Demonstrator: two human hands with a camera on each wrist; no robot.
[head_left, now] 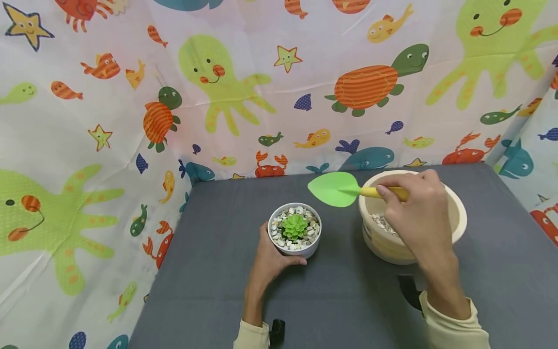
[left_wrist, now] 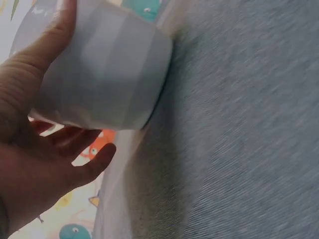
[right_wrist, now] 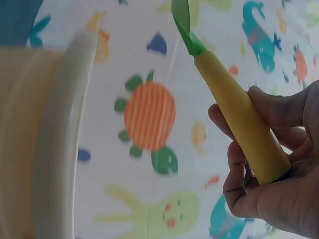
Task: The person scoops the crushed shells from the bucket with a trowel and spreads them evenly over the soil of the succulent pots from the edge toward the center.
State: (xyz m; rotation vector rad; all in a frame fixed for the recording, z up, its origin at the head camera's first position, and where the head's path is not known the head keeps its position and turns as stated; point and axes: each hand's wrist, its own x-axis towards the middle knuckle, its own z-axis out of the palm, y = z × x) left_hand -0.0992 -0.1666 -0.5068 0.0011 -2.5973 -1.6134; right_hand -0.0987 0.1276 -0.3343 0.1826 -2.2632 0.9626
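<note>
On the grey cloth stands a small white pot (head_left: 306,251), topped with pale pebbles (head_left: 310,234) around a green succulent (head_left: 294,226). My left hand (head_left: 271,264) holds this pot from its left and near side, the thumb along the near wall; in the left wrist view the pot's smooth side (left_wrist: 114,64) shows. My right hand (head_left: 420,208) grips the yellow handle of a toy trowel (head_left: 334,189) with a leaf-shaped green blade. That trowel is held over the left rim of a large cream pot (head_left: 458,218), its blade pointing left. Whitish pebbles (head_left: 383,224) show inside the large pot, partly behind the right hand.
A white curtain (head_left: 279,111) printed with sea animals hangs behind the grey surface (head_left: 218,271) and along its sides. Dark straps (head_left: 277,332) sit at both wrists, by the cream sleeves.
</note>
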